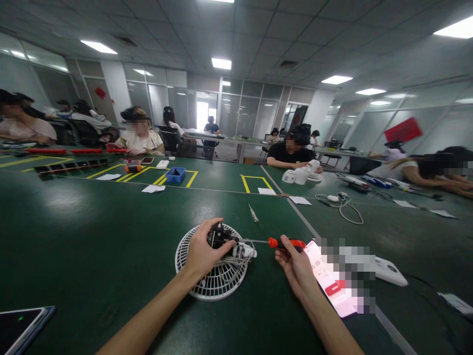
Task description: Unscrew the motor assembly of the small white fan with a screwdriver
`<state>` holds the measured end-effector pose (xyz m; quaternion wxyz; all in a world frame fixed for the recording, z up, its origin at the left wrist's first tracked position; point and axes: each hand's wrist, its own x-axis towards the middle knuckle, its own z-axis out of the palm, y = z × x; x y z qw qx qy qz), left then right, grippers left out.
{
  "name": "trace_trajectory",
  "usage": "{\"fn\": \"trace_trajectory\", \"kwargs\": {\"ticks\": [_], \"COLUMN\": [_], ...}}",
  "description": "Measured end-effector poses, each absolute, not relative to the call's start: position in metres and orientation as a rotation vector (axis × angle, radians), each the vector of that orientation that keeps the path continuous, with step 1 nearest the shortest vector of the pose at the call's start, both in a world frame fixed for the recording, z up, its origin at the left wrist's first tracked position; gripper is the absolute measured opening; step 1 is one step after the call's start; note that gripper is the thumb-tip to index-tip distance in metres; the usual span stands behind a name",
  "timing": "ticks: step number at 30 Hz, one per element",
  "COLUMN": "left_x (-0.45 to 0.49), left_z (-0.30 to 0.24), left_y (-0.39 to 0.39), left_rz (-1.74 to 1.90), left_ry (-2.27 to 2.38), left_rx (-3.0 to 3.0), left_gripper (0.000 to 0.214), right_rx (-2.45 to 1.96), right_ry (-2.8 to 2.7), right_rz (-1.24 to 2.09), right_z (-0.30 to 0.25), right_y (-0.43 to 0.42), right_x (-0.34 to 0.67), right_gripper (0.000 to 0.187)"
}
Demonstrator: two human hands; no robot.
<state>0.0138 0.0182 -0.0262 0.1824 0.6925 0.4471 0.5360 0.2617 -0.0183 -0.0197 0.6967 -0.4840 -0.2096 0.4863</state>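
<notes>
Bracing the black motor unit (219,236) on the white fan grille (212,291), the left hand (202,252) curls partway around it; the right hand (295,266) is closed on an orange-handled screwdriver (274,242). Both parts sit on the green tabletop (111,236). The motor unit looks dense and stiff, best gripped by its body; the grille's thin ribs seem light, breakable. Loose cable (231,260) could snag; a phone (342,303) lies beside the right wrist.
</notes>
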Motion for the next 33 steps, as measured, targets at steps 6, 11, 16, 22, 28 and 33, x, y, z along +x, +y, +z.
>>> {"fn": "trace_trajectory", "kwargs": {"ticks": [6, 11, 16, 22, 28, 33], "left_x": [0.0136, 0.0135, 0.0141, 0.0138, 0.0144, 0.0146], "left_z": [-0.0256, -0.0271, -0.028, -0.0265, -0.028, -0.0296], "left_y": [0.0185, 0.0186, 0.0185, 0.0175, 0.019, 0.02], "left_rz": [1.519, 1.507, 1.504, 1.498, 1.516, 1.505], "left_ry": [1.258, 1.257, 1.262, 1.256, 1.266, 1.252], "left_rx": [1.971, 1.968, 1.96, 1.962, 1.971, 1.974], "left_gripper": [0.052, 0.052, 0.052, 0.052, 0.053, 0.053], "right_rx": [-1.068, -1.066, -1.074, -1.067, -1.029, -1.013], "right_ry": [-0.482, -0.476, -0.447, -0.444, -0.43, -0.386], "right_rz": [1.075, 1.089, 1.083, 1.079, 1.068, 1.055], "right_z": [-0.0255, -0.0282, -0.0278, -0.0278, -0.0244, -0.0207], "right_y": [-0.0164, -0.0165, -0.0164, -0.0157, -0.016, -0.0169], "right_x": [0.2642, 0.2674, 0.2684, 0.2684, 0.2652, 0.2627], "right_gripper": [0.048, 0.048, 0.045, 0.047, 0.048, 0.049]}}
